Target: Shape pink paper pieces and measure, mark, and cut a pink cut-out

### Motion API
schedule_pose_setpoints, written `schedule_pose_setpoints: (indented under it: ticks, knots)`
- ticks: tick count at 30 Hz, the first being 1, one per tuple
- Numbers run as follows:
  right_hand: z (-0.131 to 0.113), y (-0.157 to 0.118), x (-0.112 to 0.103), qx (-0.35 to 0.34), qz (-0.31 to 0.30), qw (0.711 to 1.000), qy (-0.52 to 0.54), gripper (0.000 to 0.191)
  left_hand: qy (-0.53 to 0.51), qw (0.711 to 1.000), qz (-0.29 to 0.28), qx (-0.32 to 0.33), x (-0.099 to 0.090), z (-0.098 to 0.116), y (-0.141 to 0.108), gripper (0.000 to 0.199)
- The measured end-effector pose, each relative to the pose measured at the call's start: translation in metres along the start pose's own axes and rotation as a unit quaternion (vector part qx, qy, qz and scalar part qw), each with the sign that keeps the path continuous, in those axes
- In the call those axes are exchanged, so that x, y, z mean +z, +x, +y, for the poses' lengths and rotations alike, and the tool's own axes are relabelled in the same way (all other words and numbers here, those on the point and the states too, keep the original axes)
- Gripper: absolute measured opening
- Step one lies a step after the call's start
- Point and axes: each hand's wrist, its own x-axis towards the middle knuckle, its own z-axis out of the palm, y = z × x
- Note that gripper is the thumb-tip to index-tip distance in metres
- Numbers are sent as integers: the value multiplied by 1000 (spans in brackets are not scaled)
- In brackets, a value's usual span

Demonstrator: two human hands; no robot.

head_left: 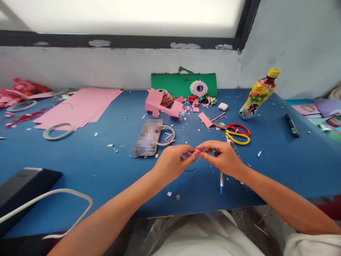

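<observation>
A small folded piece of pink paper is pinched between the fingertips of my left hand and my right hand, over the blue table's front half. My right hand also has a pen tucked through its fingers, its blue end pointing down toward me. Just beyond that hand lie scissors with one red and one yellow handle, blades touching a pink strip. Left of my hands a phone rests beside a roll of tape. Fingers partly hide the folded paper.
Pink sheets and another tape roll lie at left. Cut pink card, paper flowers and a green sheet are at the back. A tilted drink bottle and black marker are at right. A white cable curves near my left arm.
</observation>
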Motion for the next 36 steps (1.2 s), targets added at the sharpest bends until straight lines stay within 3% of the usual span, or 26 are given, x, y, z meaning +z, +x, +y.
schedule_pose_setpoints:
  ticks: [7,13,18,21,24,27,30,33,36]
  knots:
    - [7,-1,4,4,-30,999,29,19,23,999,-33,25,2,-6,1,23]
    - [17,2,10,72,-75,994,47,21,106,988,-107,38,3,-16,5,14]
    - [23,8,8,92,-55,994,26,21,173,979,-105,30,-18,-19,12,20]
    - [34,19,-8,107,-46,993,-15,35,268,960,-16,-81,-47,-24,18,30]
    - [58,32,-38,150,3,984,-100,45,360,905,29,-225,-73,-39,21,45]
    - [89,42,-76,205,60,941,-261,41,373,890,24,-261,-86,-56,23,53]
    - [115,45,-106,227,114,915,-313,40,364,889,12,-277,-87,-67,25,49]
    - [130,44,-120,228,147,905,-328,42,352,895,-1,-274,-84,-71,26,41]
    - [137,45,-121,208,167,906,-329,48,349,900,3,-261,-81,-73,28,36]
